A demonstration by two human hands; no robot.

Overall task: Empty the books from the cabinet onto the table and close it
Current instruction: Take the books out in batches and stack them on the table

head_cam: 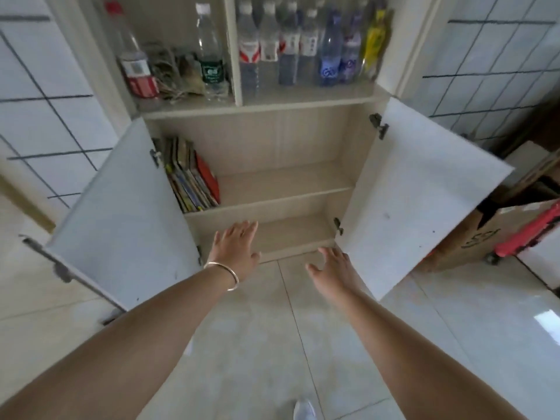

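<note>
Reaching forward with both arms, the person holds the left hand [239, 247] and the right hand [331, 268] out in front of the open cabinet [345, 147]; both hands are released, fingers spread and straight, grasping nothing. A thin bangle [225, 272] circles the left wrist. The left hand hangs in front of the lower compartment [291, 234], the right hand just before the cabinet's bottom edge, over the tiled floor [257, 344].

Both lower doors stand swung wide: the left door [121, 213] beside the left hand, the right door [418, 189] beside the right. Inside, the books [191, 174] stand leaning together at the far left end of the middle shelf [285, 183], close to the left door's hinge, a red cover outermost on their right. Neither hand touches them.

Above the doors, the open upper shelf [257, 107] is split by an upright divider. Its left bay holds a red-capped bottle [133, 62], a tangled bundle that is too blurred to identify [172, 71] and a green-labelled water bottle [209, 56]. Its right bay holds a crowded row of plastic bottles [303, 43], clear, blue and one yellow.

To the right of the cabinet sits a cardboard box [485, 234] on the floor with a red object [530, 234] lying against it.
</note>
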